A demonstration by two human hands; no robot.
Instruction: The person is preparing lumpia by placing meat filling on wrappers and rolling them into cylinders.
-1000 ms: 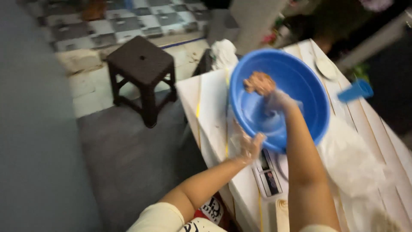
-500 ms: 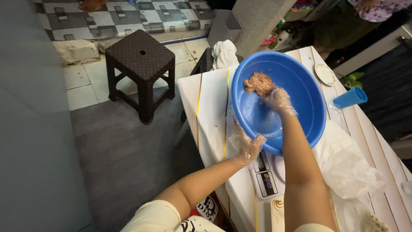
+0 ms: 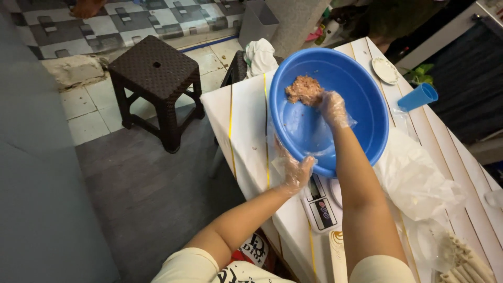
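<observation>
Right hand (image 3: 331, 107), in a thin clear plastic glove, sits inside the blue basin (image 3: 361, 131), fingers curled loosely against a lump of pinkish minced filling (image 3: 302, 89); whether the fingertips are pinching the lump or only pressing on it is hard to tell, since glove film blurs the contact. Filling lies just beyond that hand, up the basin's far inner wall, touching the fingertips, its longer side running roughly across the wall. Forearm reaches in over the basin's near rim. Left hand (image 3: 294, 170), also gloved, grips the near rim of the basin from below and outside, fingers closed on the edge; the basin looks tilted, its mouth turned toward the wearer. Right hand is clearly the nearer one to the filling; left is well apart from it, across the basin floor. Under the basin's near rim a kitchen scale (image 3: 320, 207) shows. To the basin's right lies crumpled white plastic sheet (image 3: 419, 178); beyond the basin's far right, a blue cup (image 3: 417, 97) on its side and a small plate (image 3: 385, 69). Left of the basin, off the table, stands a dark stool (image 3: 154, 76).
</observation>
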